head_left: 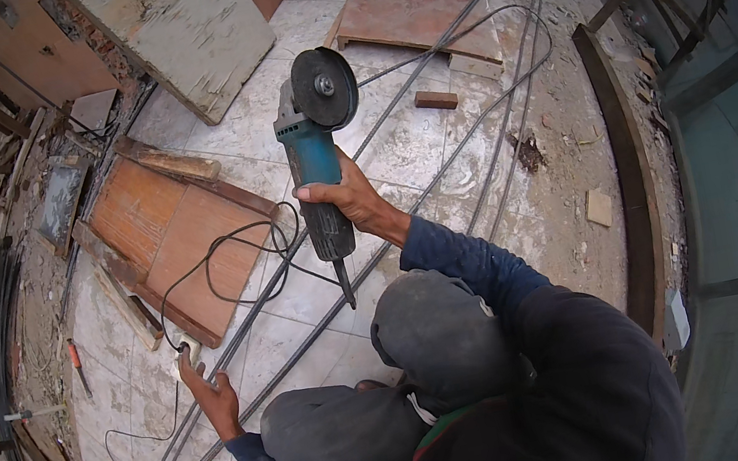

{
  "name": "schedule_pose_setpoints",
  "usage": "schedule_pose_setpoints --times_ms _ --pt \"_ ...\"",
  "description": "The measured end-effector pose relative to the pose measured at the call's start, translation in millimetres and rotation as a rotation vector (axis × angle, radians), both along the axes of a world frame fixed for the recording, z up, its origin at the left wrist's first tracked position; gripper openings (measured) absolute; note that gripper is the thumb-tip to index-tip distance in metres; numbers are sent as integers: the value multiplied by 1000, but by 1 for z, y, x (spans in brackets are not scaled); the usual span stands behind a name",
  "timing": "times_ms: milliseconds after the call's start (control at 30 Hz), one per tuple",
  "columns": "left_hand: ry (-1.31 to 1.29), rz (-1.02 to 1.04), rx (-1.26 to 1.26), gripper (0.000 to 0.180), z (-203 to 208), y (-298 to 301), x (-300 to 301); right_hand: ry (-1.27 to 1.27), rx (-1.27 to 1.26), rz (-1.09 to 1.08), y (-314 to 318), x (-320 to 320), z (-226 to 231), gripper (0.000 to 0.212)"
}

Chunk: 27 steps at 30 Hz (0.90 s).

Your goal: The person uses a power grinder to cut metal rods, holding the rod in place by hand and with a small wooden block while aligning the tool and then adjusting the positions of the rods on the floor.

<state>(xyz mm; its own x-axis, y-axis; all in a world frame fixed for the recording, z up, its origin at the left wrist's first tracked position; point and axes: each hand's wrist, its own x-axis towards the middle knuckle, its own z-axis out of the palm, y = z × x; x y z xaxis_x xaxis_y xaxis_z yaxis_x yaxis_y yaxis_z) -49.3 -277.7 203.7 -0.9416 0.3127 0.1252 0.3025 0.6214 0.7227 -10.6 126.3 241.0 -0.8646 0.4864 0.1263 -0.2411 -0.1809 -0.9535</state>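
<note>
One orange-handled tool [75, 358] lying at left of frame. Left hand [214, 398] reaching at lower left, fingers touching pale plug connector [190, 345]; cannot tell whether clamping. Black cord [162, 314] looping over wooden panel [201, 218]. Angle grinder [314, 157] standing disc-up at upper centre, right hand [359, 198] clamping body, fingers wrapping round. Steel rods [314, 340] running diagonally below. Risk: switch possibly sitting on while power is connecting, grinder jerking; slack cord snagging on rods.
</note>
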Motion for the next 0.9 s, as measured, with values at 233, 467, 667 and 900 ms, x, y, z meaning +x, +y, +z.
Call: schedule_pose_setpoints --times_ms 233,467,667,900 --pt "-288 -738 -199 105 107 210 1 -73 189 -346 8 28 -16 75" --pt "-198 -398 147 76 48 321 58 -9 237 -603 21 43 12 63" --pt "-413 -518 460 60 19 343 79 318 176 -520 51 77 12 66" --pt "-921 -719 633 63 -18 330 99 172 -642 266 83 97 -13 89"
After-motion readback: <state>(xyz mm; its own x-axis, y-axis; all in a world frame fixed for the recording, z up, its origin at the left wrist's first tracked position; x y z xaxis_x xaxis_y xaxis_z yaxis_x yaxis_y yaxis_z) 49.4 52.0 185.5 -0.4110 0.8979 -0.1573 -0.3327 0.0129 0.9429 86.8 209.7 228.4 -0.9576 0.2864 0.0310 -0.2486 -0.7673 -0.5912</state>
